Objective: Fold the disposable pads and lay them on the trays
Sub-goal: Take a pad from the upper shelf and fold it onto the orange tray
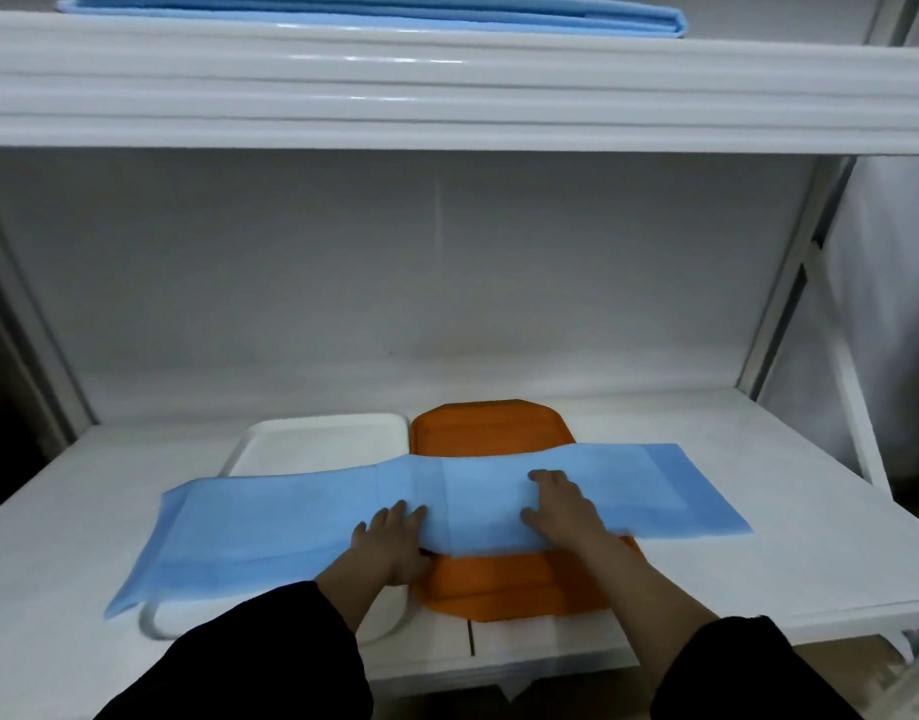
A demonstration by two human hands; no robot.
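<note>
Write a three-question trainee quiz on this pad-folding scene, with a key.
1. True or false: the blue pad lies across both the white tray and the orange tray.
2. Which hand rests flat on top of the pad: A left, B right?
3. Fill in: more blue pads lie on the ___ shelf.

Key: 1 true; 2 B; 3 upper.

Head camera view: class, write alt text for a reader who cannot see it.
Two hands, left hand and right hand, press flat on a long blue disposable pad draped across a white tray and an orange tray on a white shelf. More folded blue pads lie on the shelf above.
</note>
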